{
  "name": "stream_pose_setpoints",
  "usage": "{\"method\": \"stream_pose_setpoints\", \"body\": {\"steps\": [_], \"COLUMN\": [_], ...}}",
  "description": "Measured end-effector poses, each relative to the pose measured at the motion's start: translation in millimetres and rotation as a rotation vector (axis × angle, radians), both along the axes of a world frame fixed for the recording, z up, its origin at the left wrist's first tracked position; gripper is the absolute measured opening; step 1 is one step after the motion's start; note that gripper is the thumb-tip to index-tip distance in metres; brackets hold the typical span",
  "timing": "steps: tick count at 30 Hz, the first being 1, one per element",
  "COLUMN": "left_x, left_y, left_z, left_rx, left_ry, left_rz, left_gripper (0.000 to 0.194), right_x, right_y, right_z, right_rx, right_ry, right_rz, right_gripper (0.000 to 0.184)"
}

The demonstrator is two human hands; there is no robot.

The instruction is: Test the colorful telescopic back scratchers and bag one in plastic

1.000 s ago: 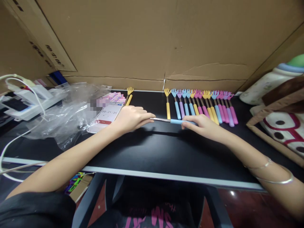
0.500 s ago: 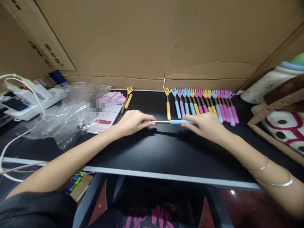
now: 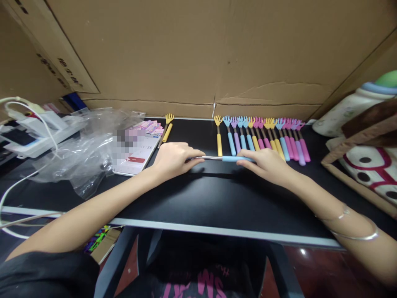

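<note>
Each grip is clamped on one blue-handled rod (image 3: 232,159): the left hand (image 3: 173,160) pinches its metal shaft, hiding the end nearer the phone (image 3: 136,163), and the right hand (image 3: 266,165) holds the handle. The rod runs crosswise over the black table (image 3: 214,203), right of the phone. Pink packets (image 3: 151,126) lie just behind the phone, and just right of it a yellow scratcher (image 3: 169,118), near the left hand. Crumpled clear plastic (image 3: 83,145) crowds the phone's left side, with a power strip (image 3: 49,134) beyond. Well right of the phone stretches a row of coloured scratchers (image 3: 249,143), a few handles partly covered by the right hand, then a patterned bag (image 3: 369,165) and a pale bottle (image 3: 347,109). Behind the phone, a cardboard wall (image 3: 186,49) closes off the table.
</note>
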State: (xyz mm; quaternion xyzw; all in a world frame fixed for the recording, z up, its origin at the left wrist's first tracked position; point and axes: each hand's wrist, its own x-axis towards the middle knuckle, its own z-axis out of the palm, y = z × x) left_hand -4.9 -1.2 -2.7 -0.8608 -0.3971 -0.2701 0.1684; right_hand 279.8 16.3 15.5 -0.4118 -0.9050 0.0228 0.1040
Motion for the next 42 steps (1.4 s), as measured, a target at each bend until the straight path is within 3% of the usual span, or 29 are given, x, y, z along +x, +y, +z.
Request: {"method": "stream_pose_setpoints", "body": {"steps": [10,14,18,24,30,37,42], "left_x": [-2,-5,-5,0,2,-6,-10], "left_y": [0,2,2,1,0,6,8], "left_z": [2.3,5.1,6.1,2.3,3.3,8.9,8.8], "left_rx": [0.281,0.362,0.321,0.202,0.108,0.046,0.082], "left_ry": [0.134,0.175,0.172,0.137,0.068,0.079,0.134], "left_rz": [-0.09,-0.125,-0.12,-0.1,-0.009,0.027,-0.036], "left_gripper": [0.027,0.028,0.027,0.027,0.028,0.026,0.027], "right_x": [-7,-10,-12,-13,-6,3,3], "right_y": [-4,-10,-11,-12,-12,-5,-3], "right_z": [2.8,3.6,1.1,-0.5,5.7,6.0,3.3], "right_rx": [-0.428,-0.497,-0.385,-0.038,0.278,0.366,0.321], "right_ry": [0.204,0.211,0.145,-0.1,-0.078,-0.071,-0.073], "right_rz": [0.104,0.096,0.062,-0.024,-0.04,-0.031,-0.037], "right_gripper": [0.043,0.044,0.044,0.044,0.043,0.039,0.045]}}
